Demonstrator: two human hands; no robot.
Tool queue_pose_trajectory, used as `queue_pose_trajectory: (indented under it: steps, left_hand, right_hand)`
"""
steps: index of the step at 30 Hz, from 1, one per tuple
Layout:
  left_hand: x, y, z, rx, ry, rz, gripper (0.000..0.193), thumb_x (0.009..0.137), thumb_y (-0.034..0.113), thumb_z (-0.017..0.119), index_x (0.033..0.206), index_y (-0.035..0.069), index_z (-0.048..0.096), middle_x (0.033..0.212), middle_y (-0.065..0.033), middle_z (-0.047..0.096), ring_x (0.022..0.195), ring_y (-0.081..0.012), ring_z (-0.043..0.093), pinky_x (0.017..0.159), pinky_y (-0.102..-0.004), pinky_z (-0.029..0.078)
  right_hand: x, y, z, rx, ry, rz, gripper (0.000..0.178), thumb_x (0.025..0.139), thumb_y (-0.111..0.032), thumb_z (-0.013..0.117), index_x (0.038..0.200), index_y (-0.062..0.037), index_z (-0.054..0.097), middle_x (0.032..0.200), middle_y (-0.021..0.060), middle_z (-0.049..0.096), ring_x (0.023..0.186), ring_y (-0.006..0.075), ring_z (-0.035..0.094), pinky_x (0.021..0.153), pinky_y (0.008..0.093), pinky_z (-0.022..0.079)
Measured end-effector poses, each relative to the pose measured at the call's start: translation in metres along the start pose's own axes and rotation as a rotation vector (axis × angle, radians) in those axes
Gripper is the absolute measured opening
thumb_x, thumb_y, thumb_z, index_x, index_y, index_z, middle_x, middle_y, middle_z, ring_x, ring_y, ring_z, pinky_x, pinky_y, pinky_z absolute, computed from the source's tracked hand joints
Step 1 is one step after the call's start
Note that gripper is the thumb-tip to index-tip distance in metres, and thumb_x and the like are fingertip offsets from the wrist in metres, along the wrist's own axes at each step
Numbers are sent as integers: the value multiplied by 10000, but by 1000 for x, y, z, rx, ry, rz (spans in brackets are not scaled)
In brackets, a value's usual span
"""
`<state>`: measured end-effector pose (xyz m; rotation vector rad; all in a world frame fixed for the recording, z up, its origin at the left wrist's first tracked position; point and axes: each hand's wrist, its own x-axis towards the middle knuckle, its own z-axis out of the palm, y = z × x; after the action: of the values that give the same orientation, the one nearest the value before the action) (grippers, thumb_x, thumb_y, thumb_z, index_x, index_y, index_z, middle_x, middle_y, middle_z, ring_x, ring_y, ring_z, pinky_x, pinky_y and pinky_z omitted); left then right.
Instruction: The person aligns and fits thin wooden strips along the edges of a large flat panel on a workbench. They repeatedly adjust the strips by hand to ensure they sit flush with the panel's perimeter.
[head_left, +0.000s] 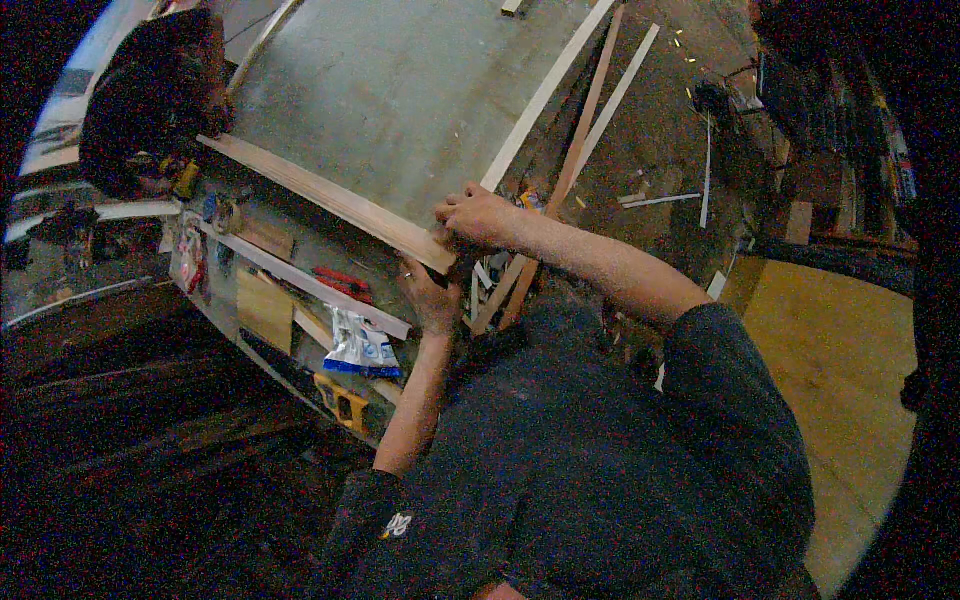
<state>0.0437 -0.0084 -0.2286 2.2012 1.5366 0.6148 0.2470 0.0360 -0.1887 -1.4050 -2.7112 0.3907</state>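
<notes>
Seen from above through a head-worn fisheye camera, a person in a dark shirt leans over a large grey sheet-metal workbench [400, 90] that fills the upper middle of the picture. A long wooden strip [320, 195] lies along the bench's near edge, running from about ten o'clock down to the centre. The right hand [478, 215], just above centre, is closed over the strip's near end, fingers curled on top and pressing it down. The left hand [432, 298], just below it toward six o'clock, cups up under the same end; whether its fingers actually close on the wood cannot be told, since the end is hidden between the two hands.

Below the strip, toward eight o'clock, an open shelf holds a second pale wooden batten [300, 280], a red-handled tool [340, 283], a blue and white packet [362, 348] and a yellow tool [340, 402]. Loose thin wooden slats [590, 110] lie across the floor toward one o'clock. Another person in dark clothes [150, 100] crouches at ten o'clock.

To seat the end well, it looks wise to keep the upper hand pressing flat while the lower hand steadies from beneath, holding the strip flush with the bench edge along its whole length
</notes>
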Motion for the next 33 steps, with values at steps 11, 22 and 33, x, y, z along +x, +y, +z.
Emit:
queue_pose_trajectory:
  steps: [11,22,33]
  left_hand:
    - [-27,-23,35,33,-12,16,836,787,296,727,1394,-131,344,1385,-362,409,1320,-494,369,1133,-565,250]
    - [-27,-7,29,-133,-125,-121,843,744,227,630,1455,-73,291,1457,-328,334,1352,-482,324,1134,-589,246]
    - [-21,-6,50,-216,266,47,859,779,486,693,1394,-56,437,1423,-295,431,1341,-397,418,1071,-517,378]
  right_hand:
    - [5,6,11,86,-112,27,259,932,-287,521,1110,-148,648,1165,48,600,1159,270,545,975,500,416]
    - [-5,13,11,230,-172,106,254,978,-325,500,1155,-299,681,1272,65,594,1187,310,527,974,478,429]
    - [15,9,-6,281,-140,158,362,889,-383,640,1194,-189,665,1021,114,695,882,313,666,804,431,528]
